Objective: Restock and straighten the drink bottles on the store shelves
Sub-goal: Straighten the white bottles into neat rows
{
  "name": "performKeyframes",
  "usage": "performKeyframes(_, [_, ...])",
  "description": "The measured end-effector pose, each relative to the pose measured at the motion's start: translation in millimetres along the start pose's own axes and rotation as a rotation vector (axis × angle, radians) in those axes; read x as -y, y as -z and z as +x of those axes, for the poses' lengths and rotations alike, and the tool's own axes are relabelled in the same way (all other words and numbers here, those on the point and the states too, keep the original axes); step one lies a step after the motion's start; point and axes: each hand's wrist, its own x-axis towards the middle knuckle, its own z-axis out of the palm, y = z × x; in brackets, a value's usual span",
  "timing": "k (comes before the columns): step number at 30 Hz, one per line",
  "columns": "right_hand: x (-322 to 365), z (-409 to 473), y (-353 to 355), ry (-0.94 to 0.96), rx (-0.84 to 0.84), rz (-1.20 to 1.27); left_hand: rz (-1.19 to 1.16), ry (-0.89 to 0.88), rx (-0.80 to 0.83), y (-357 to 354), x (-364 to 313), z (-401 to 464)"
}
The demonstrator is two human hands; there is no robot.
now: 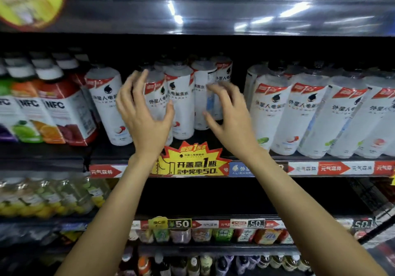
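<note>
Your left hand [145, 113] reached up with its grip spread, fingers loosely arched over the front of a white-labelled bottle [157, 102] in the middle cluster on the upper shelf [53, 158]. Your right hand [227, 113] was spread too, just beside a bottle turned label-away [204, 96]. The bottles stood upright, long axes vertical, caps up. Whether either hand touched one, you could not tell.
</note>
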Motion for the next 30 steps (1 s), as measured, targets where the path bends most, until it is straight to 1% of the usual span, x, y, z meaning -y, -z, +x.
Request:
performKeyframes(4, [-4,20,-23,-0.276,0.065,0.29,0.131,0.032,0.146,-8,13,1])
performKeyframes(6, [-8,28,-31,-0.339,0.146,0.394,0.231,0.003,0.172,-15,17,1])
performKeyframes(8, [-13,35,-37,-0.346,0.194,0.422,0.275,-0.053,0.181,-18,22,4])
performKeyframes(12, [-12,51,-46,-0.368,0.13,0.3,0.259,-0.106,0.2,-15,39,11])
performKeyframes(14, [-11,57,-48,-0.377,0.117,0.193,0.295,-0.131,0.203,-13,42,11])
performKeyframes(15, [-11,58,-49,-0.379,0.111,0.143,0.329,-0.17,0.194,-14,43,11])
performKeyframes(17, [-12,60,-50,-0.374,0.106,0.095,0.386,-0.294,0.17,-15,41,9])
performKeyframes(18, [-13,59,-50,-0.373,0.102,0.109,0.4,-0.381,0.171,-17,38,8])
performKeyframes(20, [-17,58,-52,-0.358,0.1,0.139,0.434,-0.584,0.196,-25,31,8])
performKeyframes(22, [-19,58,-53,-0.35,0.082,0.157,0.526,-0.722,0.252,-34,24,12])
performKeyframes(24, [-19,60,-53,-0.39,0.035,0.173,0.713,-0.78,0.289,-40,20,17])
performKeyframes(26, [-18,64,-54,-0.436,0.019,0.126,0.872,-0.809,0.293,-42,20,20])
performKeyframes(28, [-14,64,-54,-0.428,0.031,0.116,0.91,-0.818,0.301,-42,24,20])
performKeyframes(30, [-12,62,-53,-0.395,0.023,0.129,0.884,-0.813,0.288,-40,26,20])
